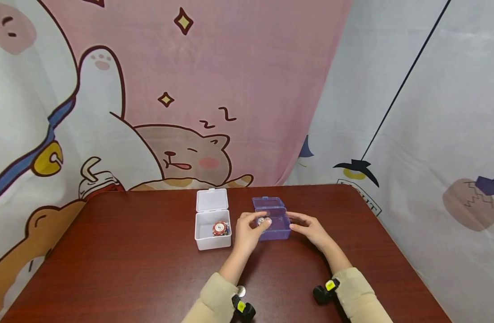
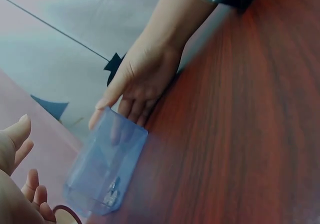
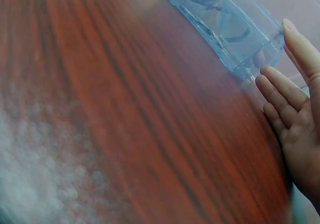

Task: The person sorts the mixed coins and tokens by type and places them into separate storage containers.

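A translucent blue-purple plastic box (image 1: 277, 234) with its lid raised stands on the table. Small silvery round pieces (image 2: 113, 191) lie inside, at its left end. My left hand (image 1: 249, 229) is over that end, thumb and index finger apart on either side of the pieces in the head view. The left wrist view shows the left fingers loosely bent, with nothing between them. My right hand (image 1: 310, 229) is at the box's right end, its thumb and fairly straight fingers right at the wall. Left of the box, a white lidded box (image 1: 212, 243) stands open, holding red-and-white poker chips (image 1: 220, 229).
A silvery disc (image 1: 241, 291) lies on the brown table (image 1: 150, 269) beside the left sleeve. Behind the table's far edge hangs a cartoon-printed cloth (image 1: 247, 80). Black wrist cameras with yellow marks sit at both cuffs.
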`<state>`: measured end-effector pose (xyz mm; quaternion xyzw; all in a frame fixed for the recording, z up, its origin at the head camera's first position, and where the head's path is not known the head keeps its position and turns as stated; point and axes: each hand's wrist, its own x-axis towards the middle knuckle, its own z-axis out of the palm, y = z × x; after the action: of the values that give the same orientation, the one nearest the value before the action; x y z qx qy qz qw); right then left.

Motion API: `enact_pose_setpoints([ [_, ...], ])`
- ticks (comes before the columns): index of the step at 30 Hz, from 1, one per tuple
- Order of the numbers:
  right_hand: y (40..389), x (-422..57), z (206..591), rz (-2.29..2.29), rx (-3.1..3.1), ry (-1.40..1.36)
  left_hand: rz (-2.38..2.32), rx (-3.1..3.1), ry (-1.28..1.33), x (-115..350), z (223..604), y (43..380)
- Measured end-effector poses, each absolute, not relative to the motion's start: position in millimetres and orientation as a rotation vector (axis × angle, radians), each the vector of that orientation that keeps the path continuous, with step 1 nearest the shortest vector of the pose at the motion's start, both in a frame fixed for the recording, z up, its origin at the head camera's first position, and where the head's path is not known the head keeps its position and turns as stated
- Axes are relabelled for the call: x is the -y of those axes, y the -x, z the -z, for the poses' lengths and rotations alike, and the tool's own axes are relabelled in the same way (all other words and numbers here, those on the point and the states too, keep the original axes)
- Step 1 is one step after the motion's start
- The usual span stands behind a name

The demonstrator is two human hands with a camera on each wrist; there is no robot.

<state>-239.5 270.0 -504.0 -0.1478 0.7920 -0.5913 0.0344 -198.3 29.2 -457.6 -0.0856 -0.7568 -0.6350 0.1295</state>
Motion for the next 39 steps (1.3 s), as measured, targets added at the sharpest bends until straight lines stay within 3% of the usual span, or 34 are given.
enact_pose_setpoints([
  [10, 240, -270, 504, 1.828, -2.418, 0.462, 1.846, 2.217, 0.375, -18, 454, 177],
  [21, 227, -259, 476, 1.779, -2.439, 0.485, 1.877, 2.24, 0.448, -1, 459, 158],
  [33, 241, -270, 505, 1.821, -2.443, 0.508, 1.865, 2.297, 0.537, 22, 460, 143],
  [39, 240, -270, 505, 1.815, -2.439, 0.48, 1.835, 2.325, 0.63, 33, 441, 125],
])
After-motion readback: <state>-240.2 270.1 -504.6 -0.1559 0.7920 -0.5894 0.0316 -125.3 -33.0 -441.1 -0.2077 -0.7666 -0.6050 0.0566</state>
